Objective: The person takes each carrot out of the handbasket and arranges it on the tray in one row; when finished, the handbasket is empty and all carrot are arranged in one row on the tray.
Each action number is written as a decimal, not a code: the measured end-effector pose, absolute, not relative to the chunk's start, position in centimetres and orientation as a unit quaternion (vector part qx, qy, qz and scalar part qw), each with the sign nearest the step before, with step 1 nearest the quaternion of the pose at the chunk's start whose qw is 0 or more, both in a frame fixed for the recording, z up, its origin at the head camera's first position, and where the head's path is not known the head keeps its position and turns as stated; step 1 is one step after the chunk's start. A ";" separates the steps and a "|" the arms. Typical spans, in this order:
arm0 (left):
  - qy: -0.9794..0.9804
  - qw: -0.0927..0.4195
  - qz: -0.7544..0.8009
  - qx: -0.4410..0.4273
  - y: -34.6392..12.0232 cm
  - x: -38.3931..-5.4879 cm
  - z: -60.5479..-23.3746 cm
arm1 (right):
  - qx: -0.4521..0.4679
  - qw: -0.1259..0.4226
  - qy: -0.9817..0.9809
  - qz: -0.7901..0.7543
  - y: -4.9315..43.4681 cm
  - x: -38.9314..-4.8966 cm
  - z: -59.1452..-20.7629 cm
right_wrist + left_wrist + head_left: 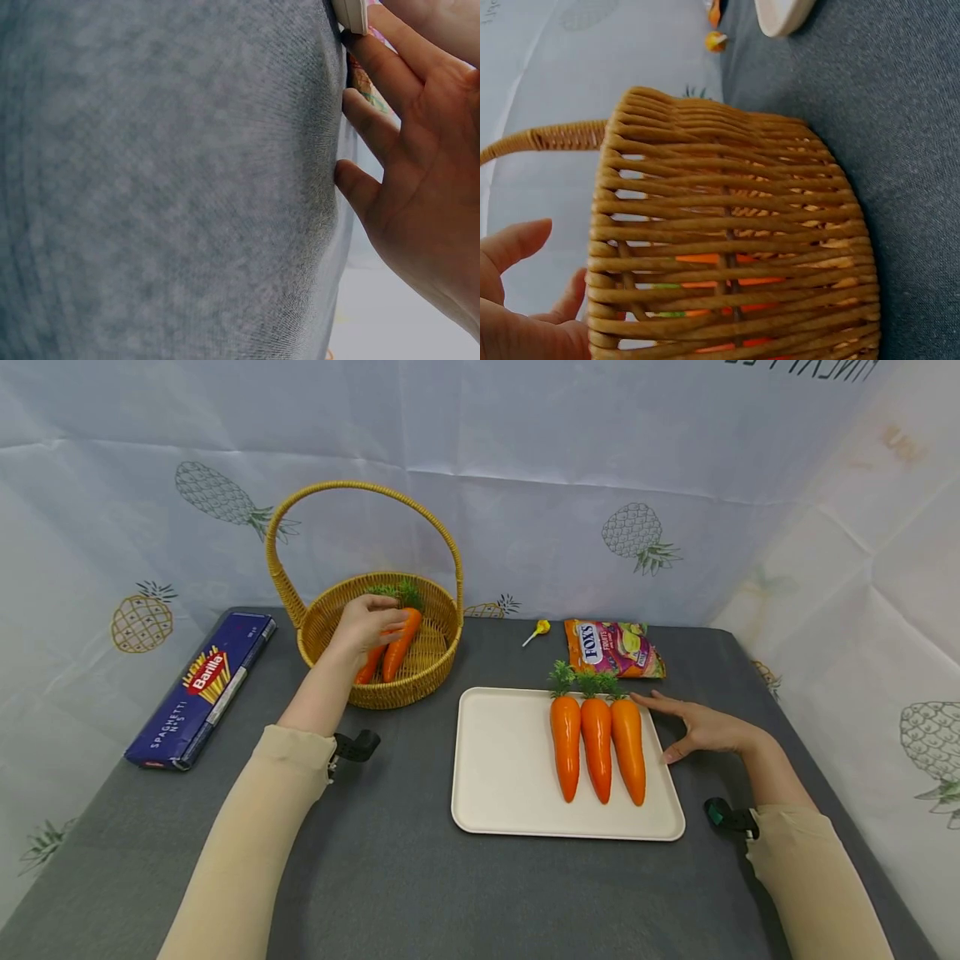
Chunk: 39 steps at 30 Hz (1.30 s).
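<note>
My left hand (367,625) reaches over the wicker basket (429,685), its fingers spread loosely just above two orange carrots with green tops. One carrot (402,645) lies in plain sight; the other (369,667) is partly covered by the hand. Through the weave in the left wrist view, orange pieces show low inside, below the thumb and fingers at the rim. At the tray's right edge rests my right hand (705,728), fingers extended and fingertips at the rim. Three carrots (597,747) lie side by side on the white tray (502,777), tops pointing away.
A blue spaghetti box (202,689) lies left of the basket. Behind the tray are a yellow lollipop (542,627) and a bag of fruit candy (615,648). The basket's tall handle (360,485) arches above its bowl. A pineapple-print cloth (525,552) hangs behind.
</note>
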State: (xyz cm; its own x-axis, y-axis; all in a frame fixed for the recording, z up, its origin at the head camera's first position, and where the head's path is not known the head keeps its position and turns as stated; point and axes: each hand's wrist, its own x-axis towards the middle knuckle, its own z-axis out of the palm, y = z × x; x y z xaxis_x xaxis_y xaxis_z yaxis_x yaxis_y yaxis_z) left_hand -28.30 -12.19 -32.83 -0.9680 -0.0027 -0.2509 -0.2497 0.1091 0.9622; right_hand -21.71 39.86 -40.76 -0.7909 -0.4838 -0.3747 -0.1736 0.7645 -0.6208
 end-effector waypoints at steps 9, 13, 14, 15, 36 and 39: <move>0.764 0.093 0.633 -0.085 -12.4 -28.9 -33.9 | -0.187 0.267 0.899 -0.293 39.9 -21.7 -40.7; 0.777 0.093 0.615 -0.091 -12.4 -28.9 -34.3 | -0.185 0.268 0.900 -0.290 39.9 -21.6 -40.7; 0.781 0.091 0.611 -0.092 -12.3 -28.9 -34.4 | -0.184 0.268 0.900 -0.290 39.8 -21.7 -40.7; 0.786 0.089 0.604 -0.094 -12.3 -28.9 -34.5 | -0.184 0.267 0.900 -0.290 39.8 -21.7 -40.7; 0.862 0.129 0.486 -0.062 -11.4 -29.1 -35.6 | -0.185 0.266 0.902 -0.286 39.8 -21.7 -40.6; 0.877 0.145 0.455 -0.054 -11.3 -29.1 -35.6 | -0.185 0.266 0.902 -0.285 39.8 -21.7 -40.6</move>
State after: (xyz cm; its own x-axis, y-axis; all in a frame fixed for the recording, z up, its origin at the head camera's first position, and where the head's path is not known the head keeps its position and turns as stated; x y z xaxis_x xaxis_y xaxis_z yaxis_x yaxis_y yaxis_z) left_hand -29.08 -11.30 -35.63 -0.9521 0.0366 -0.3036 -0.2270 0.5807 0.7818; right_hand -21.66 39.80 -40.58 -0.7898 -0.4852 -0.3751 -0.1810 0.7688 -0.6133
